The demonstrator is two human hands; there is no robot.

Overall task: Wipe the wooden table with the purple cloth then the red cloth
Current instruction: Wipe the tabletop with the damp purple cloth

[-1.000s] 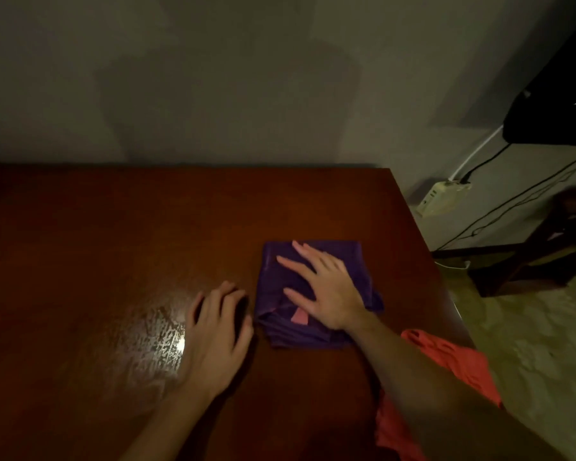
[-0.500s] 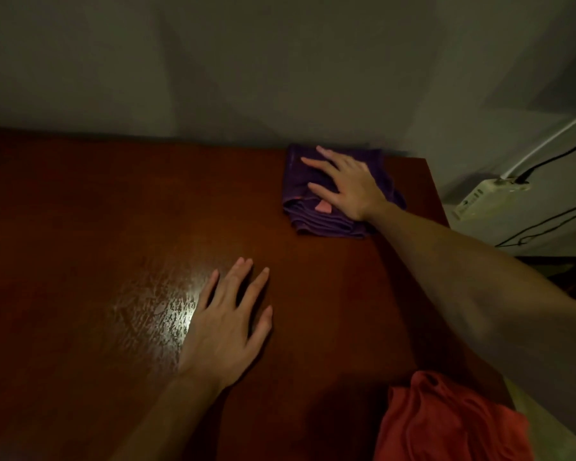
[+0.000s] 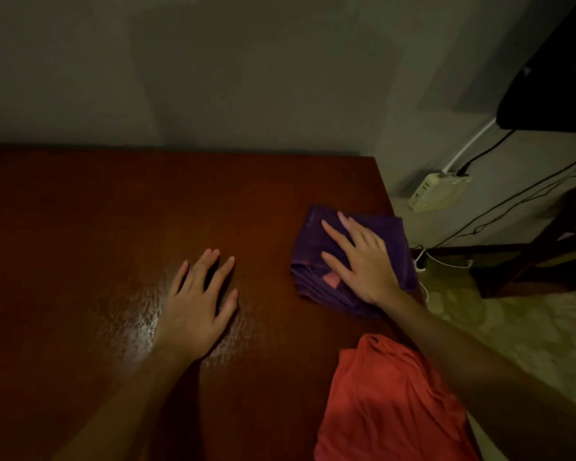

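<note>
Pressing flat on the folded purple cloth (image 3: 316, 247), the right hand (image 3: 363, 261) lies with its fingers straight and spread, palm down, gripping nothing. That cloth sits at the right edge of the dark reddish-brown wooden table (image 3: 80, 227), nearer the far right corner, one side hanging slightly over the edge (a small pink tag shows just beside the thumb). The left hand (image 3: 197, 307) rests palm down on the bare wood near the table's middle, fingers extended and apart, beside a glossy patch of reflected light. The crumpled red cloth (image 3: 389, 404) lies at the near right corner, partly under the right forearm.
</note>
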